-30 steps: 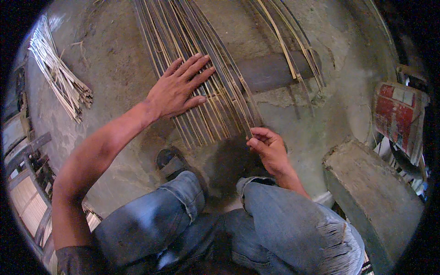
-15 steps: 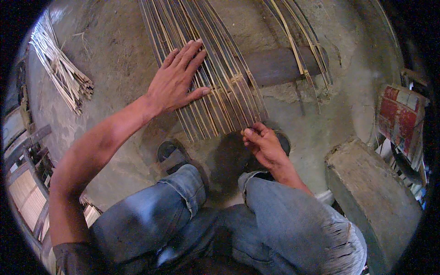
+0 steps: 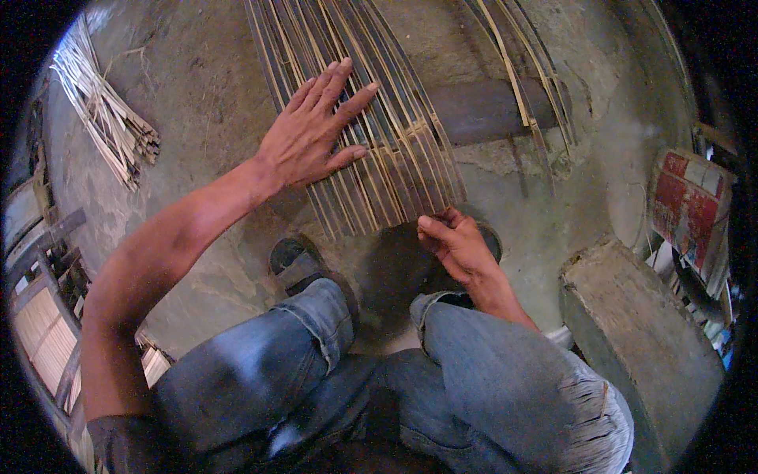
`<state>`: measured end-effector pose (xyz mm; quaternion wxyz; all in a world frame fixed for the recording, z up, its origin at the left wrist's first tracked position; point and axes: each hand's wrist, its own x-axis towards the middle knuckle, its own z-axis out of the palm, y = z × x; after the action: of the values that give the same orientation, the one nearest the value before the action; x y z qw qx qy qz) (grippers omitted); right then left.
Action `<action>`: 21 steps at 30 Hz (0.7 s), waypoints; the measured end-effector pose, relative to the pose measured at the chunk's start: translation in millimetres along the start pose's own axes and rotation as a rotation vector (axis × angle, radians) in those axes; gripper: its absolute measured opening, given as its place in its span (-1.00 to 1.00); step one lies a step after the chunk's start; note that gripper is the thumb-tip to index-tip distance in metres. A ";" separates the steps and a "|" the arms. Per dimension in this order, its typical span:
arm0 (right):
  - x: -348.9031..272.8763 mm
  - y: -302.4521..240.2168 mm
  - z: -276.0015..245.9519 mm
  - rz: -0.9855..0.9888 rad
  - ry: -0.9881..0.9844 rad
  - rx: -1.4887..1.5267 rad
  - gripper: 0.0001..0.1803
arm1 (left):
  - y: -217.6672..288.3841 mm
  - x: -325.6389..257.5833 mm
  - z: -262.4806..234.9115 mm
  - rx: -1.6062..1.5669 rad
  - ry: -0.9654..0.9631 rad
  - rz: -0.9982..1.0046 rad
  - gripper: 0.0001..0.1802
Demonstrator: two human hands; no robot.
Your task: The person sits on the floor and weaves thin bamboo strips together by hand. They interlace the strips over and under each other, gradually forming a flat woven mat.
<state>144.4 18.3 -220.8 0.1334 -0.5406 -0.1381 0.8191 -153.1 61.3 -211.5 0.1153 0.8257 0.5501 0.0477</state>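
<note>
Long thin bamboo strips (image 3: 412,150) lie side by side in a row, their near ends pointing toward my feet. My left hand (image 3: 312,134) rests flat across them, fingers spread and thumb stretched out to the right. At the near right corner of the row, my right hand (image 3: 462,249) is closed in a pinch at the tip of a bamboo strip. The pinched end itself is mostly hidden by the fingers. Beneath the strips runs a dark rounded log or bar (image 3: 483,112), sticking out on the right.
More loose strips (image 3: 543,99) lie over the log's right end. A tied bundle of pale sticks (image 3: 110,118) is at far left. A concrete block (image 3: 643,316) stands by my right knee, with a worn red-and-white panel (image 3: 691,201) beyond. A wooden frame (image 3: 59,316) borders the left.
My left hand's index finger has spread away from the others, over the strips. The strips sit slightly farther right in view. My right hand keeps its pinch at the near corner.
</note>
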 end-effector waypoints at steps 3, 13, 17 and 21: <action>0.1 0.5 2.5 -0.014 0.026 -0.013 -0.67 | -1.7 0.5 2.2 0.016 -0.006 0.004 -0.12; -4.6 -6.3 9.4 -0.030 -0.003 0.245 -0.70 | -2.0 -0.9 1.9 0.033 -0.017 0.004 -0.15; 1.2 -0.7 -7.1 -0.226 0.103 -0.086 -0.74 | -0.3 0.4 0.4 0.031 -0.019 0.012 -0.16; 5.8 -3.3 -7.5 -0.262 0.108 -0.173 -0.74 | -1.7 -1.0 3.8 0.069 -0.012 0.016 -0.16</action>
<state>149.3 24.1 -227.3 0.1990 -0.5708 -0.2701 0.7494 -154.3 60.6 -215.5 0.0898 0.8337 0.5443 0.0247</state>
